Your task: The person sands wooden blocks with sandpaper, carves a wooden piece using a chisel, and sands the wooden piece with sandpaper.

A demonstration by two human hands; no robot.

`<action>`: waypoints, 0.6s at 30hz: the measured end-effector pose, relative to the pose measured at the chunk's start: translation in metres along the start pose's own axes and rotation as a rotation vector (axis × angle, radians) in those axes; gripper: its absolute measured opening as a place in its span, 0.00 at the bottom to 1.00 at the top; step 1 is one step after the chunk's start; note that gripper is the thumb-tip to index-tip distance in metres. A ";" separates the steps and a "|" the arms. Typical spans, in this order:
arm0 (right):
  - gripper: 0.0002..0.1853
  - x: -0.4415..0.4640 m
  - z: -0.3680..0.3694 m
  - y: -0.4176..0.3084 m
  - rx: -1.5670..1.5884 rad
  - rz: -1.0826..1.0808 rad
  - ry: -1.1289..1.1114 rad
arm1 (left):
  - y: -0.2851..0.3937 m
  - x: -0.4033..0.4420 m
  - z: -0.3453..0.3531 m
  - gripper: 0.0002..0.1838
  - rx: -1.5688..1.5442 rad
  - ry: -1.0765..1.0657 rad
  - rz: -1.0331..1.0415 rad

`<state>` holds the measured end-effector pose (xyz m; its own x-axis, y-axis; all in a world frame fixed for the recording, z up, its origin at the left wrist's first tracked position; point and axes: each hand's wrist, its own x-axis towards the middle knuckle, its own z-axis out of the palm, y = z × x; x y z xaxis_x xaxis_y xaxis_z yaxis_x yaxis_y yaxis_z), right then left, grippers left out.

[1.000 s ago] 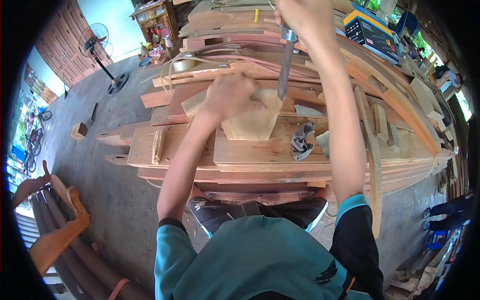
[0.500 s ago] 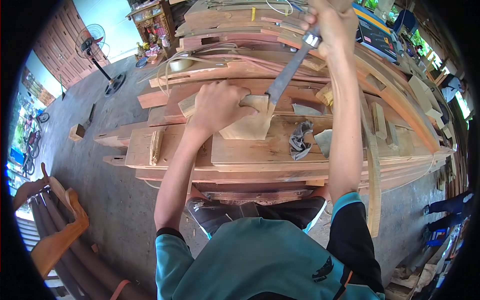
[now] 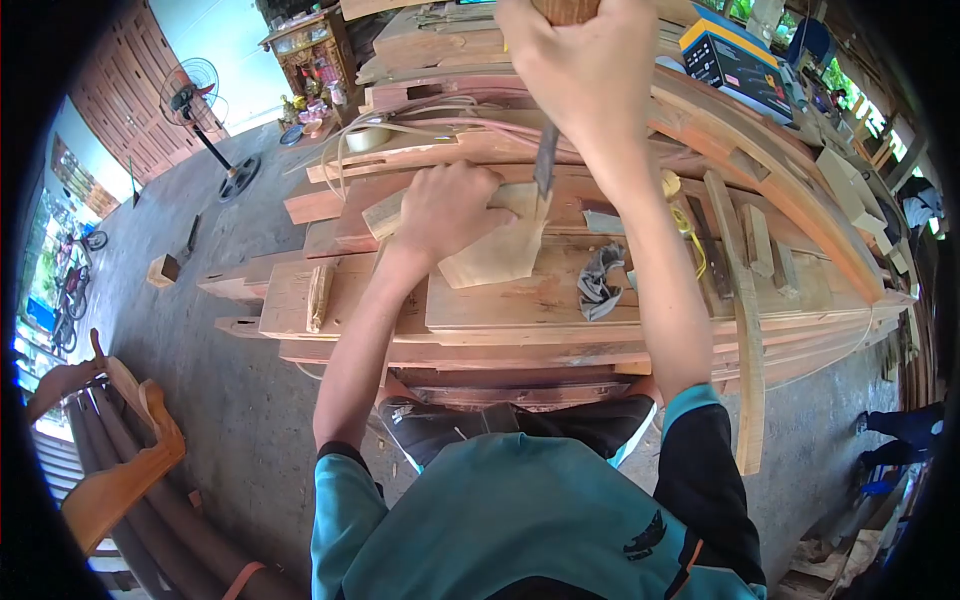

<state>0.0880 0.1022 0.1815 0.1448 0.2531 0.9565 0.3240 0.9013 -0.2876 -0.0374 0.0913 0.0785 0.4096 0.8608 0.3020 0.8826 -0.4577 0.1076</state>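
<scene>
My right hand is closed around the wooden handle of a chisel, high above the boards. The steel blade points down, nearly upright, and its tip is at the right edge of a pale wood block. Part of the blade is hidden behind my hand. With fingers wrapped over its upper left part, my left hand presses the block onto the stacked boards. Crumpled grey sandpaper lies to the right of the block.
Behind the block are loose hoses and a tape roll. A long wood strip overhangs the stack at right, near a boxed item. On the floor at left are a standing fan and a mallet.
My right hand has swung left, bringing the chisel from a rightward slant to nearly upright. My left hand and the wood block stay in about the same place.
</scene>
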 end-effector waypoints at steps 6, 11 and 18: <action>0.09 0.029 -0.015 -0.027 0.013 0.122 -0.050 | 0.008 0.011 -0.032 0.18 -0.005 0.025 -0.046; 0.12 -0.004 -0.021 0.009 0.039 0.373 0.054 | 0.012 0.018 0.017 0.18 0.038 0.035 -0.017; 0.07 0.029 -0.050 -0.045 0.103 0.198 0.093 | 0.043 0.023 -0.041 0.18 0.122 0.164 0.135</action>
<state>0.1246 0.0510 0.2203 0.2825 0.3992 0.8723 0.1849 0.8696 -0.4579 0.0007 0.0818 0.1286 0.4913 0.7418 0.4565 0.8480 -0.5271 -0.0560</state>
